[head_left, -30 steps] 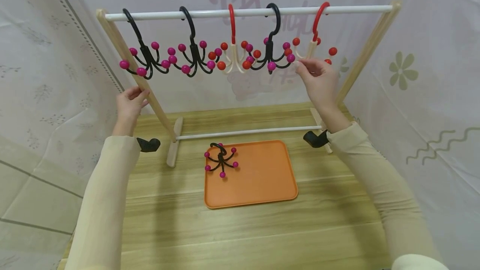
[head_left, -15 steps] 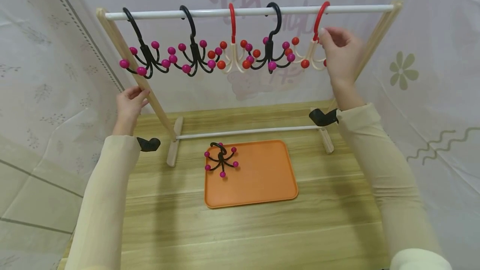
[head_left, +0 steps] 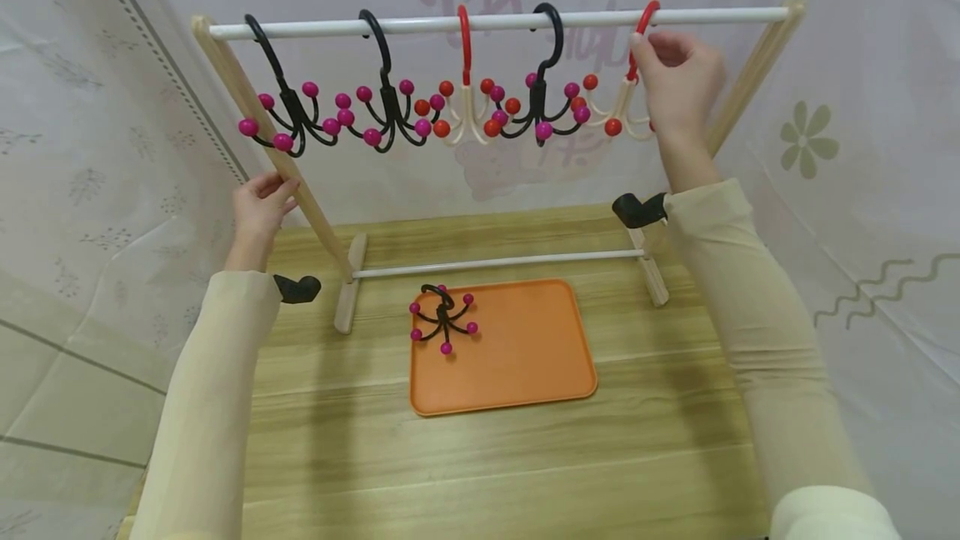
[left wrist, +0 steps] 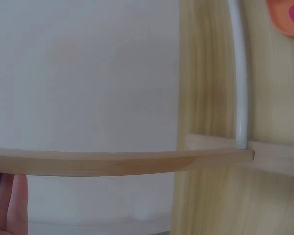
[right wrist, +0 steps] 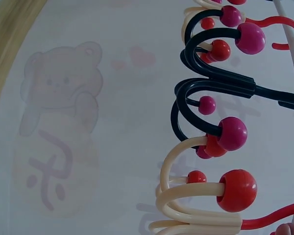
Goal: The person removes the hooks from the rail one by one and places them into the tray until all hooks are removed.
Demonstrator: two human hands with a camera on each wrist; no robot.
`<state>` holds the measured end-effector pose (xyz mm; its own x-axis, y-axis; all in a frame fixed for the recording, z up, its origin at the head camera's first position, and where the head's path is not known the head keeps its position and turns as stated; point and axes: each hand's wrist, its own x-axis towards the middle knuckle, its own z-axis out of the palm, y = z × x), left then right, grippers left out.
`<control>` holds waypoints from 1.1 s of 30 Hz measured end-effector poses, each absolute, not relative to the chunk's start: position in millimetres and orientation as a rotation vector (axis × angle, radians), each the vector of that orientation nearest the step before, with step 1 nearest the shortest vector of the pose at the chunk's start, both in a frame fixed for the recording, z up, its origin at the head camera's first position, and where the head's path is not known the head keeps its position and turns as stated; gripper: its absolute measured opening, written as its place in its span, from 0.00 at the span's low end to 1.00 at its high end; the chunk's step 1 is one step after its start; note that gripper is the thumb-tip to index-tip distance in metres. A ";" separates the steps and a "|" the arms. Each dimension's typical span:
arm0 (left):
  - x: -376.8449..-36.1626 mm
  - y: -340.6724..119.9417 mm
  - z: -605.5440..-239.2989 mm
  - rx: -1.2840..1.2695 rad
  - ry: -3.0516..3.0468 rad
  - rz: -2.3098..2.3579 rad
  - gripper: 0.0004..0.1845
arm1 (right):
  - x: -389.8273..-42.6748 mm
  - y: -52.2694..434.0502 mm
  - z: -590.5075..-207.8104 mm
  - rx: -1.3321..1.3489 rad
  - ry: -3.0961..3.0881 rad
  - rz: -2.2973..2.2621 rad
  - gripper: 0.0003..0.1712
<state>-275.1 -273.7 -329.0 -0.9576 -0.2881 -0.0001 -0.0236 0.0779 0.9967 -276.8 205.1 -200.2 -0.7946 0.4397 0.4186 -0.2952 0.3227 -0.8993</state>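
Observation:
A wooden rack with a white top rail [head_left: 495,22] carries five multi-prong hangers. Three are black with magenta balls [head_left: 386,115] and two are cream with red hooks and red balls [head_left: 465,111]. My right hand [head_left: 645,44] pinches the red hook of the rightmost red-and-cream hanger [head_left: 626,107] just under the rail. In the right wrist view its cream prongs and a red ball [right wrist: 237,191] fill the bottom, with a black hanger [right wrist: 220,83] beyond them. My left hand [head_left: 281,187] grips the rack's left wooden leg [head_left: 300,190]; that leg [left wrist: 112,163] runs across the left wrist view above my fingers [left wrist: 10,205].
An orange tray [head_left: 525,357] lies on the wooden table in front of the rack, with one black hanger with magenta balls [head_left: 442,323] in its far left corner. The rack's lower white rail [head_left: 495,263] runs just behind the tray. Pale curtain cloth hangs close on three sides.
My right hand has risen from the lower prongs of the rightmost hanger to its red hook by the rail. The left hand has stayed on the leg.

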 end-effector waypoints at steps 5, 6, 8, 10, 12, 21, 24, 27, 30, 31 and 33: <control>-274.6 -273.0 -327.6 0.320 -2.152 -1.989 0.27 | -281.9 201.8 -195.7 -0.110 -1.967 1.512 0.17; -274.7 -272.7 -327.5 0.322 -2.153 -1.988 0.26 | -282.5 201.4 -195.6 -0.109 -1.967 1.503 0.17; -274.9 -272.2 -327.4 0.324 -2.157 -1.987 0.26 | -283.6 201.3 -195.5 -0.113 -1.970 1.498 0.17; -275.2 -271.7 -327.3 0.324 -2.156 -1.988 0.26 | -284.6 201.4 -195.4 -0.116 -1.976 1.488 0.17; -275.4 -271.3 -327.1 0.323 -2.158 -1.985 0.26 | -285.3 201.5 -194.8 -0.120 -1.990 1.466 0.17; -275.1 -270.3 -326.0 0.312 -2.118 -2.030 0.26 | -284.0 205.8 -191.4 -0.142 -2.008 1.401 0.11; -275.1 -270.5 -325.3 0.302 -2.096 -2.044 0.25 | -282.2 209.9 -191.3 -0.151 -2.015 1.385 0.10; -275.6 -271.3 -324.8 0.295 -2.095 -2.039 0.25 | -280.0 214.4 -190.4 -0.177 -2.052 1.349 0.11; -275.5 -272.6 -325.2 0.306 -2.098 -2.042 0.26 | -277.5 217.4 -189.7 -0.222 -2.121 1.279 0.13; -275.2 -273.2 -325.6 0.314 -2.104 -2.040 0.26 | -276.8 218.2 -189.2 -0.238 -2.150 1.242 0.13; -274.4 -274.0 -326.5 0.331 -2.114 -2.038 0.26 | -276.2 219.0 -188.8 -0.255 -2.178 1.185 0.14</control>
<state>-274.4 -274.0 -326.5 -0.9578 -0.2867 -0.0202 -0.0307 0.0322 0.9990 -276.2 219.0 -188.8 -0.7778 0.4480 0.4408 -0.1267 0.5751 -0.8082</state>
